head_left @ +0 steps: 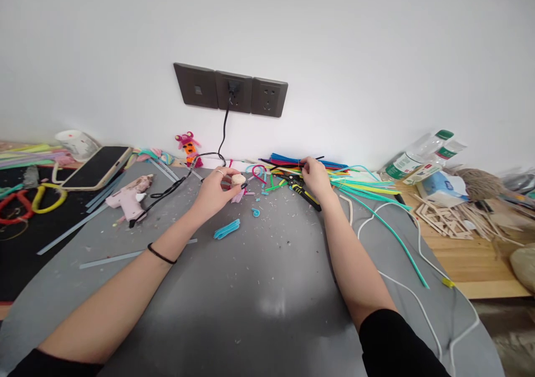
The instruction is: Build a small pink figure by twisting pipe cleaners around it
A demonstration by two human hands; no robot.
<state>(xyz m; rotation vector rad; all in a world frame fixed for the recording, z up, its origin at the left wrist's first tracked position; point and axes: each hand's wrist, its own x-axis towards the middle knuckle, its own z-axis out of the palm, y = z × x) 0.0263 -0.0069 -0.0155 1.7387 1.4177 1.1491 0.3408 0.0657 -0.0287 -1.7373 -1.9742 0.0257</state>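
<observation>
My left hand (213, 190) pinches a small cream-coloured rounded piece (238, 180), with a dark bit by the fingertips; its exact kind is unclear. My right hand (314, 177) is at the pile of coloured pipe cleaners (273, 159) by the wall, its fingers closed on what looks like a black pipe cleaner (320, 158). Just below that hand lie black-and-yellow pliers (307, 196). On the grey table (259, 299), a folded blue fuzzy bundle (227, 229) and a small blue coil (256, 213) lie between my arms.
A pink glue gun (129, 198) with a black cord lies left, near clear glue sticks (112, 259) and a phone (98, 168). A small pink-and-orange figure (190, 148) leans on the wall. Right are plastic bottles (413, 159), a white cable (412, 294) and wooden sticks (449, 218).
</observation>
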